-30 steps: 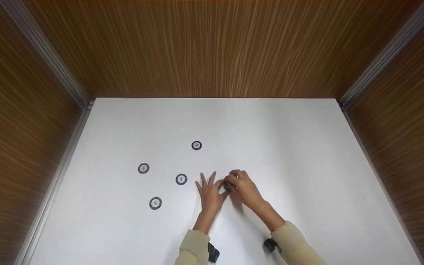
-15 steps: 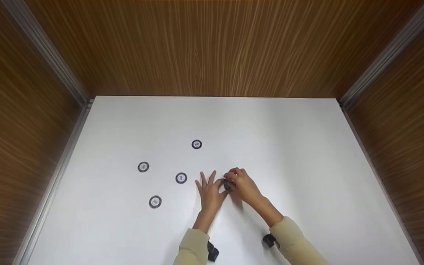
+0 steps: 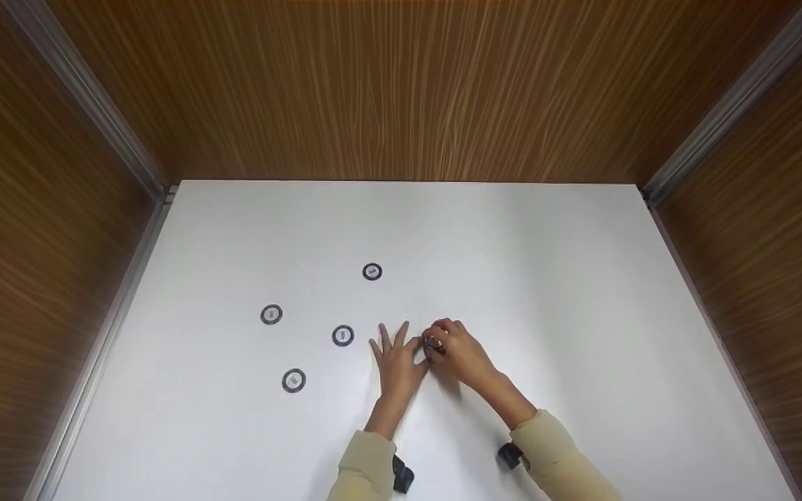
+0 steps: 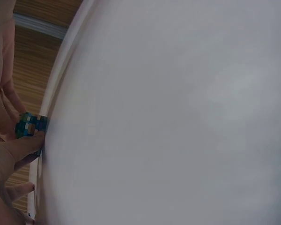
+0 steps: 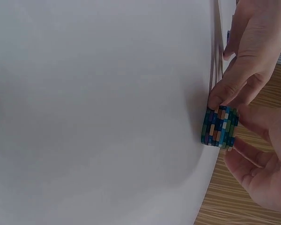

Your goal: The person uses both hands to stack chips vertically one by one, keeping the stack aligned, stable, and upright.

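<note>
A short stack of poker chips with patterned blue, green and orange edges stands on the white table. My left hand pinches its lower part between thumb and index finger, the other fingers spread. From the right, my right hand grips the upper part of the stack with curled fingers, hiding most of its top in the head view. In the left wrist view the stack shows at the left edge between both hands. Whether the top chips are separate from those below, I cannot tell.
Loose poker chips with dark rims lie flat left of the hands: a far one, a left one, a nearby one and a front one. Wood-grain panels wall the white table at back and sides.
My right fingers shift slightly at the top of the chip stack. The left hand keeps its hold, and the loose chips stay where they were on the table.
</note>
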`<state>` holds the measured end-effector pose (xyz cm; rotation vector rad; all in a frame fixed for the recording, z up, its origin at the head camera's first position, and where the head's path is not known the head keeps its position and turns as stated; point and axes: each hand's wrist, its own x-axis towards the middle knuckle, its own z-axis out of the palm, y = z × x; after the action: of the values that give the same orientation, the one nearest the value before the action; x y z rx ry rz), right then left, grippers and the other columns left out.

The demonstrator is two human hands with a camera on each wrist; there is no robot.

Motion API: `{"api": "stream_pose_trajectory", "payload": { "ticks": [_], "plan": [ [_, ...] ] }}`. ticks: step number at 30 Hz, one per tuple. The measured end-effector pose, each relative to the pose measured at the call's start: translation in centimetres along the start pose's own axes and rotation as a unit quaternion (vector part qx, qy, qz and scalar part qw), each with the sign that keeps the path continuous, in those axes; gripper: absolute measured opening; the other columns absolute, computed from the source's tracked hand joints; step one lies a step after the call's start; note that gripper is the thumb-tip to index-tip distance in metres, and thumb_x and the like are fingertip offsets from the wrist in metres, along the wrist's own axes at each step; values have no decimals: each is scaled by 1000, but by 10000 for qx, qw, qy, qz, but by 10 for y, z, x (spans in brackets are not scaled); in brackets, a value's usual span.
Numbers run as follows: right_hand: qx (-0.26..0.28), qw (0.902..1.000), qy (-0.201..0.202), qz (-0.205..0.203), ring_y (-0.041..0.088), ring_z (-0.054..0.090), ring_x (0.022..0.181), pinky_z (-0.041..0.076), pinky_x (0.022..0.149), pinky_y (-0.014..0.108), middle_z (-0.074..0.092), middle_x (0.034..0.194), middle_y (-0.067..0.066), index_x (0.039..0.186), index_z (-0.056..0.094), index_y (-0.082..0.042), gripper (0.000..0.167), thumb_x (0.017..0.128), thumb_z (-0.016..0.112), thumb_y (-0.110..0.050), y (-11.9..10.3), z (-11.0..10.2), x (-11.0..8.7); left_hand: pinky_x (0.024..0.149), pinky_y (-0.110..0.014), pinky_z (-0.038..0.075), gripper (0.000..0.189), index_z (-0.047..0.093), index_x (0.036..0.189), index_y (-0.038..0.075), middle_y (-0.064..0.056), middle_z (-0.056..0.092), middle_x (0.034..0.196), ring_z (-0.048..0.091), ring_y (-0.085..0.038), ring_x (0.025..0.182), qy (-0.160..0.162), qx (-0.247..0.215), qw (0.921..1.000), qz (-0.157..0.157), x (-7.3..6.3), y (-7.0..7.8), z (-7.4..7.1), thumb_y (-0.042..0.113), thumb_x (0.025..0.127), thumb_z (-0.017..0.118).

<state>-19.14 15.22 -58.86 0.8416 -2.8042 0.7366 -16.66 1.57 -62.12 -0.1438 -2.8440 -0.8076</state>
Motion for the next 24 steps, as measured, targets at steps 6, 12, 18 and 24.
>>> {"api": "stream_pose_trajectory", "payload": {
  "ticks": [6,12,18,24],
  "plan": [
    [-65,9999,-128,72,28,56,95,51,77,37,58,105,12,108,61,-6,33,77,73,-7,0,3,-2,96,-68,18,37,70,101,14,-11,50,131,26,-51,125,0,84,10000,3,0,0,0,32,69,77],
    [-160,9998,-52,-75,27,58,94,52,76,35,59,102,11,105,62,-7,32,75,74,-4,1,5,-3,96,-68,19,38,69,101,14,-11,50,130,27,-51,125,44,132,9999,40,0,0,0,33,69,77],
    [-210,9996,-140,-120,27,58,94,52,77,36,59,103,12,110,60,-4,40,73,75,-3,3,4,-4,97,-68,18,38,69,101,15,-11,49,131,25,-51,125,-19,137,9999,-8,0,-1,1,35,69,77],
    [-233,9991,-149,-317,25,59,93,51,79,33,60,102,9,109,60,-5,42,71,75,3,4,3,-5,97,-68,16,39,69,102,16,-11,49,131,24,-51,126,-80,116,9999,-41,1,-1,0,36,70,76]
  ]
}}
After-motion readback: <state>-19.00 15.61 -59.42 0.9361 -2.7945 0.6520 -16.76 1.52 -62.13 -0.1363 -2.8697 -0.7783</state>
